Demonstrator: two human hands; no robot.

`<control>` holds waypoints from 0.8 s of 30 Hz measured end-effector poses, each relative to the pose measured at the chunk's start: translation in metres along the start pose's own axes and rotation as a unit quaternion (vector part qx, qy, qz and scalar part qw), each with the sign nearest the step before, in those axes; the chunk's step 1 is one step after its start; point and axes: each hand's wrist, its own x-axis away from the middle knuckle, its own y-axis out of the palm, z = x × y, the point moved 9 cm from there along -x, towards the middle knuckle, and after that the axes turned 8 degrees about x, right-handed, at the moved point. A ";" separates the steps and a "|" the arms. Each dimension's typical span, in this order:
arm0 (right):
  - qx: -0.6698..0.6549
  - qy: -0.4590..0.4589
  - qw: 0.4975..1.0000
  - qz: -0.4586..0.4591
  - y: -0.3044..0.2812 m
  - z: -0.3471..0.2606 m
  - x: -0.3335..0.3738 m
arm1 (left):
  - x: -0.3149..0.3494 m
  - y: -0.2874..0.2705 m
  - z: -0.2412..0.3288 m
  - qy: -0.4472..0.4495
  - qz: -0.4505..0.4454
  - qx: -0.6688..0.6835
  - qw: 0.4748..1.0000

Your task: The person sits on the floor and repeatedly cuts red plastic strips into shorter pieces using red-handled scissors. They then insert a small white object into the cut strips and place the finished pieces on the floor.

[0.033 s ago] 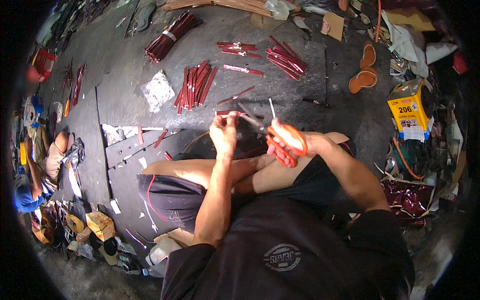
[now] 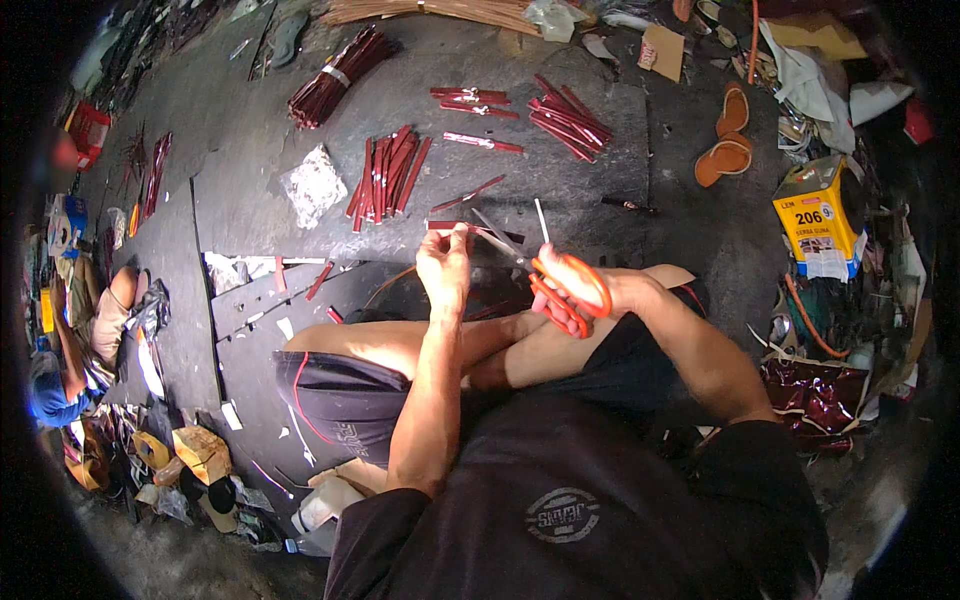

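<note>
My left hand [image 2: 443,270] pinches a short dark red strip [image 2: 441,226] between thumb and fingers. My right hand [image 2: 566,285] is wrapped round the orange handles of a pair of scissors [image 2: 515,252]. Their blades are parted at the strip's right end; whether they touch it I cannot tell. A thin white stick [image 2: 541,220] juts up from the right hand. Beyond the hands lie a loose red strip [image 2: 470,192], a pile of red strips [image 2: 390,178], a second pile [image 2: 571,120] and a smaller group [image 2: 470,97].
A tied bundle of long dark red strips [image 2: 338,78] lies at the far left, near crumpled clear plastic [image 2: 315,185]. Brown sandals [image 2: 725,160] and a yellow box [image 2: 818,225] are on the right. Another person [image 2: 58,385] sits at the left edge.
The scissor blades, blurred before, now show clearly and stand apart. Both hands have shifted only slightly, and the view has moved a little.
</note>
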 end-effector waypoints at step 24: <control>0.688 0.045 0.601 0.404 -0.151 -0.109 -0.021 | 0.010 -0.150 0.125 0.036 -0.012 0.112 0.993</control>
